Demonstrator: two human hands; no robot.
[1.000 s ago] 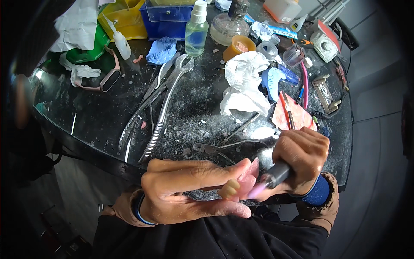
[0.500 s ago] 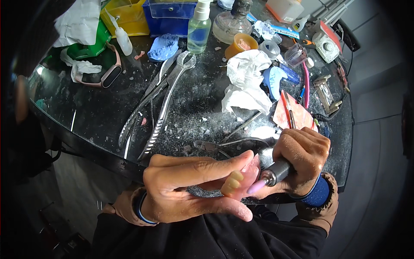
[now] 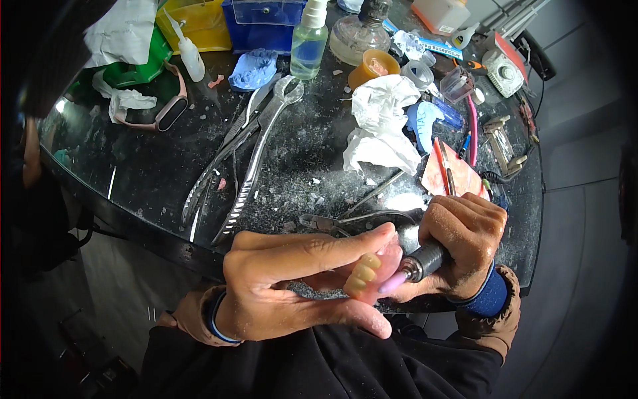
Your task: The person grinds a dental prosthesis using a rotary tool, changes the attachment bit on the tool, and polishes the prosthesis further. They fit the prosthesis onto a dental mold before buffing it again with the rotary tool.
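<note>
Between the thumb and fingers of my left hand (image 3: 286, 276) is a pink denture (image 3: 389, 258) with a short row of yellowish teeth (image 3: 361, 275). My right hand (image 3: 465, 233) is wrapped round a black rotary handpiece (image 3: 428, 261). From its metal collar sticks a pinkish-purple grinding bit (image 3: 392, 282), which meets the denture's pink base beside the teeth. Pale dust covers the fingers of both hands. Part of the denture is hidden behind my left fingers.
Long metal pliers (image 3: 262, 146) lie across the dusty black table (image 3: 306, 159). Farther back stand a spray bottle (image 3: 309, 43), a glass burner (image 3: 359, 33) and an orange cup (image 3: 373, 68). Crumpled white tissue (image 3: 382, 123), a pink wax sheet (image 3: 458, 169) and a fitness band (image 3: 169, 110) lie around.
The denture has turned slightly in my left fingers, so more of its teeth show. The bit has shifted a little along the pink base. Both hands keep their hold.
</note>
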